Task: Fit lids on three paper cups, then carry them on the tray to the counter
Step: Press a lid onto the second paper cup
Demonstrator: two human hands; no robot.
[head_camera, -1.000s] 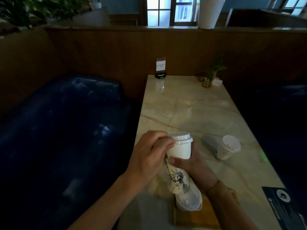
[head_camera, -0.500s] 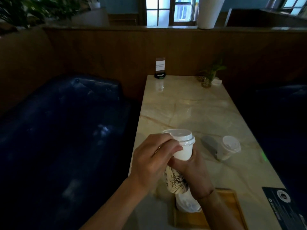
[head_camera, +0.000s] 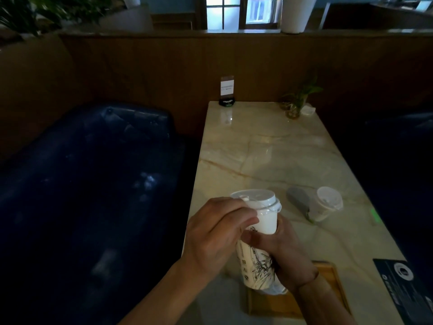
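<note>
Marble table [head_camera: 269, 146], dim booth. Right hand [head_camera: 284, 248] grips printed paper cup [head_camera: 257, 249] above wooden tray [head_camera: 332, 287]; left hand [head_camera: 218, 233] pinches its white lid [head_camera: 255, 199]. Second lidded cup [head_camera: 324, 206] stands well apart.

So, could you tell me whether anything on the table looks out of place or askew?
Yes: the lid on the cup held in both hands sits tilted, not seated evenly on the rim. A second lidded cup lies tipped on its side on the table, off the wooden tray. No spill is visible.
</note>
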